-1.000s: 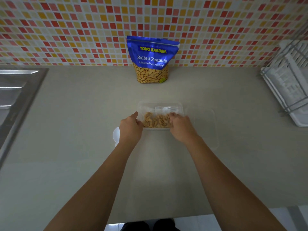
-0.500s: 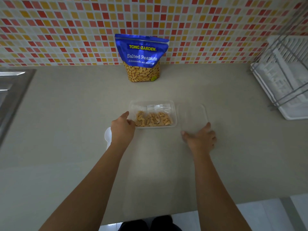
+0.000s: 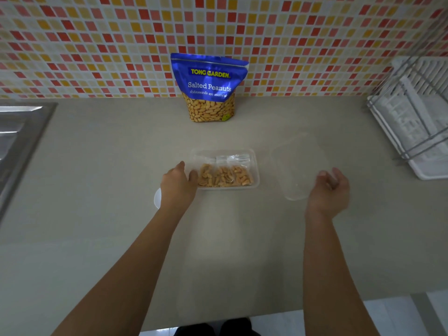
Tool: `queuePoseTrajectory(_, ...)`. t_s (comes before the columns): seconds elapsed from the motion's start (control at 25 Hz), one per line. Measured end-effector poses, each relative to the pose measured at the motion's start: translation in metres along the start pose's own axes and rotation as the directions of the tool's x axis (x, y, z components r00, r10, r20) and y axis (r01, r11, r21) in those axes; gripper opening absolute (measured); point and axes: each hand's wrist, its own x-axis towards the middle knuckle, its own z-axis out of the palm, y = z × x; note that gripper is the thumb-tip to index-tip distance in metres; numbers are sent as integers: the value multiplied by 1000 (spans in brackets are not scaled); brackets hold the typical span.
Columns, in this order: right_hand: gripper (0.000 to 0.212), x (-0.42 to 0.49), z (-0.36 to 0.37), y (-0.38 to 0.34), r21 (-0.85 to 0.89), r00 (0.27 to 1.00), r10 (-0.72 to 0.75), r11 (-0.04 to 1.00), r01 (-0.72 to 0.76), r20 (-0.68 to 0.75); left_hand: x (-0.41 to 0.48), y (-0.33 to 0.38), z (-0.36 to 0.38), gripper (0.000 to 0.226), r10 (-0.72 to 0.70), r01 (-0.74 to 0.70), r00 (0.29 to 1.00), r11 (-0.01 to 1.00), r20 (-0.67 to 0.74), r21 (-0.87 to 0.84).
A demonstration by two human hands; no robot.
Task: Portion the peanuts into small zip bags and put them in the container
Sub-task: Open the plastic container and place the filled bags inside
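A clear plastic container (image 3: 255, 166) sits mid-counter with several small zip bags of peanuts (image 3: 225, 177) inside. My left hand (image 3: 178, 184) rests against its left end, thumb touching the near corner and index finger straight. My right hand (image 3: 329, 190) grips the near right edge of the clear lid (image 3: 297, 163), which is raised and tilted just right of the container. The blue salted peanuts pouch (image 3: 209, 87) stands upright against the tiled wall behind.
A white round object (image 3: 157, 198) lies partly hidden under my left wrist. A steel sink (image 3: 17, 141) borders the counter at the left. A white dish rack (image 3: 417, 122) stands at the right. The counter's front edge runs near the bottom.
My right hand left the peanut bags in the container, moved right to the flat lid, then took hold of it and lifted it. My left hand stayed at the container.
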Motion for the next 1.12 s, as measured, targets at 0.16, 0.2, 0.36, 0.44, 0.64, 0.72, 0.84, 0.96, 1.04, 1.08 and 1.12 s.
queuePoseTrajectory(0.16,40,0,18,-35,269,884,-6,954,-136,467,8,22,-21,44,110,-134,989,952,-102,-275)
queuePoseTrajectory(0.2,42,-5,26,-45,240,814,-7,957,-163,580,9,31,-28,44,118,-106,993,881,-2,-461)
queuePoseTrajectory(0.36,40,-19,58,-59,172,748,43,963,-208,662,8,48,-33,45,140,36,972,704,189,-709)
queuePoseTrajectory(0.44,46,-22,66,-54,117,670,104,954,-277,735,11,43,-28,44,10,45,997,709,74,-704)
queuePoseTrajectory(0.64,45,-33,77,-30,-39,704,20,999,11,710,10,27,-14,41,-103,64,991,923,-83,-380)
queuePoseTrajectory(0.72,39,-35,79,-23,-123,720,-68,970,209,690,7,23,-8,41,-80,54,993,960,-85,-276)
queuePoseTrajectory(0.84,38,-33,80,-17,-205,699,-136,901,381,702,8,18,-1,40,-112,97,992,971,-55,-220)
queuePoseTrajectory(0.96,40,-34,80,-11,-260,683,-137,857,445,718,12,12,8,29,-131,121,990,978,-44,-172)
queuePoseTrajectory(1.04,40,-35,79,-4,-294,687,-133,834,467,715,14,9,12,14,-118,112,992,984,-41,-138)
queuePoseTrajectory(1.08,40,-36,78,-1,-300,688,-135,828,473,713,14,8,13,15,-114,108,993,985,-38,-132)
queuePoseTrajectory(1.12,39,-35,77,2,-303,689,-134,827,474,712,14,8,12,18,-120,115,992,985,-33,-130)
